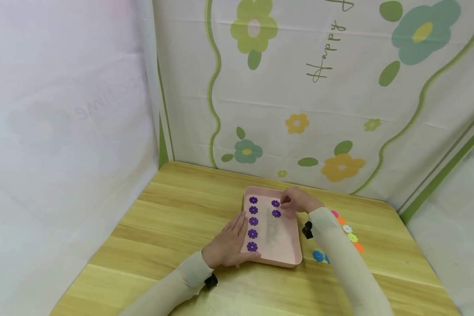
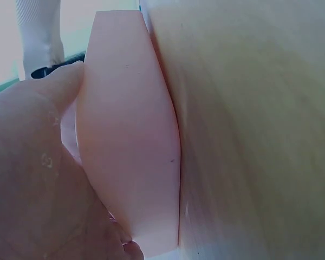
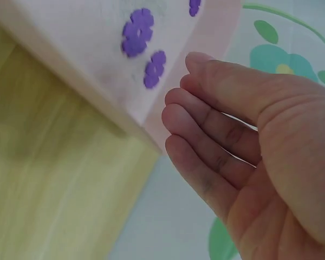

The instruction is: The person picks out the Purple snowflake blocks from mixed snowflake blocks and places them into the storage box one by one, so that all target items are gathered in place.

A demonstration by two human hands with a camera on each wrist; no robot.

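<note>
Two columns of purple in the pink tray, both hands right on it

And here we are at the pink tray (image 1: 278,250), flat on the wooden counter (image 1: 174,210), with a line of five purple flowers (image 1: 253,221) down its left side and a pair of purple flowers (image 1: 276,213) at the far right! The left hand (image 1: 230,245) is flattened along the tray's left wall, thumb stretched by the near rim; no clench in that grip, just contact. From the left wrist, the outer wall hides everything inside, and the fingertips slip off the bottom edge

Over to the right hand (image 1: 300,200), in at the far right corner, just beside the pair! The right wrist view has its grip loose, fingers softly bent, thumb overlapping the index finger and hiding most of it; a gap shows between fingertips and flowers. Only a sliver of a third flower makes the top edge there

Out on the right, a slanting row of bright flowers (image 1: 347,228) ducks partly behind the sleeve (image 1: 339,245), while a blue flower (image 1: 317,256) shows whole, its neighbour mostly covered. On the backdrop cloth (image 1: 268,96), "Happy" reads sideways, the next word chopped by the frame
</note>
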